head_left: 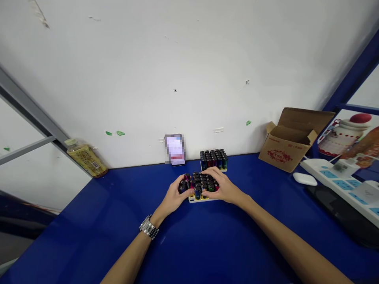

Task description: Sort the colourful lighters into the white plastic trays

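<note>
A pale tray of several upright lighters (199, 182) with black tops and coloured bodies sits on the blue table (207, 244). My left hand (174, 196) is curled against the tray's left side, fingers wrapped round the lighters at that edge. My right hand (222, 185) lies over the tray's right side, fingers bent down onto the lighter tops. A second full tray of lighters (213, 159) stands just behind, against the wall. A metal watch (149, 227) is on my left wrist.
A bottle of yellow drink (85, 157) leans at the back left. A small blurred card (175, 149) stands against the wall. At the right are an open cardboard box (291, 139), a white mouse (304, 179), a white power strip (340, 185) and a dark pad.
</note>
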{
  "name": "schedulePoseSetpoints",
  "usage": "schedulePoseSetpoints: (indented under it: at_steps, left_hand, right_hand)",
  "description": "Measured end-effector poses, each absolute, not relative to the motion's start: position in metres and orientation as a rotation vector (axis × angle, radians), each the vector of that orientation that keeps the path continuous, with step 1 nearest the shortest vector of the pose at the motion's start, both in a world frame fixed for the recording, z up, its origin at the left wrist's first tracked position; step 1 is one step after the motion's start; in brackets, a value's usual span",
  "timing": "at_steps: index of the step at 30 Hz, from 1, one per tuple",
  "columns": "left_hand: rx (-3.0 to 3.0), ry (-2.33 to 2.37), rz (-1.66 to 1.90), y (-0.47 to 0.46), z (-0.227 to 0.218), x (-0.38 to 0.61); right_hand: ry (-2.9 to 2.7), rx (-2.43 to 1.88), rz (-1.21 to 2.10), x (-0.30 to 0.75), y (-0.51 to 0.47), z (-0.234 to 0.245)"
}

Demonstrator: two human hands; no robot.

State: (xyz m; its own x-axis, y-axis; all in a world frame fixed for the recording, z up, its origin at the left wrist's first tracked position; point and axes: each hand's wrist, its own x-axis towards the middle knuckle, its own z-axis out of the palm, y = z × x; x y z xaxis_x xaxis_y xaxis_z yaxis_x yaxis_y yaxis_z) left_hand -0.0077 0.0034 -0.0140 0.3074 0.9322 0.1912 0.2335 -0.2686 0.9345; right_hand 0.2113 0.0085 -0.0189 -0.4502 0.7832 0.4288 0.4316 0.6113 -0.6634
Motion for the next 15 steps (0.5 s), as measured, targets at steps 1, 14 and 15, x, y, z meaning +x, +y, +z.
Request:
schedulePoseSetpoints:
  at_steps: [1,14,15]
  left_hand:
    - [1.715,1.074,1.004,0.0038,-0.0126,-0.0093]
    - [1.733,1.116,1.111,0.0074,-0.0101,-0.0084]
    - [1.722,1.112,1.146,0.0074,-0.0086,-0.0086]
  right_hand:
    - [-2.098,-0.957,0.613,0.2115,0.0084,-0.0189]
    - [-2.113,-0.982,0.578,0.2114,0.0074,-0.019]
    - [-2.118,-0.982,0.578,0.2112,0.0071,-0.0185]
